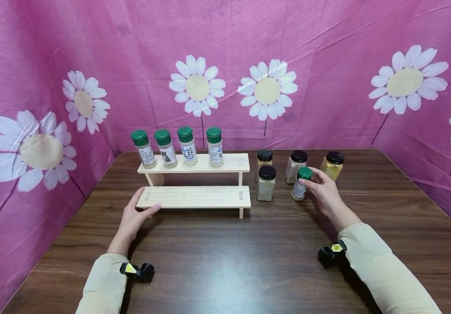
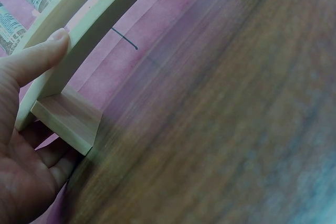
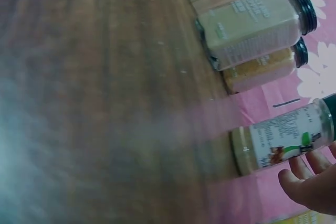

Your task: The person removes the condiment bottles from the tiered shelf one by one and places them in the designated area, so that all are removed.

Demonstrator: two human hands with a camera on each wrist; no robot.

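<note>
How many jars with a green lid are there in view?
5: four jars in a row on the wooden rack's upper shelf, and one jar at the right hand.

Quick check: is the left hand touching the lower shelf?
Touching. The left wrist view shows the left hand with its thumb against the lower shelf, no gap between them.

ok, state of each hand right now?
Left hand: closed, gripping the two-tier wooden rack at its lower left end.
Right hand: closed, holding a green-capped spice jar.
</note>
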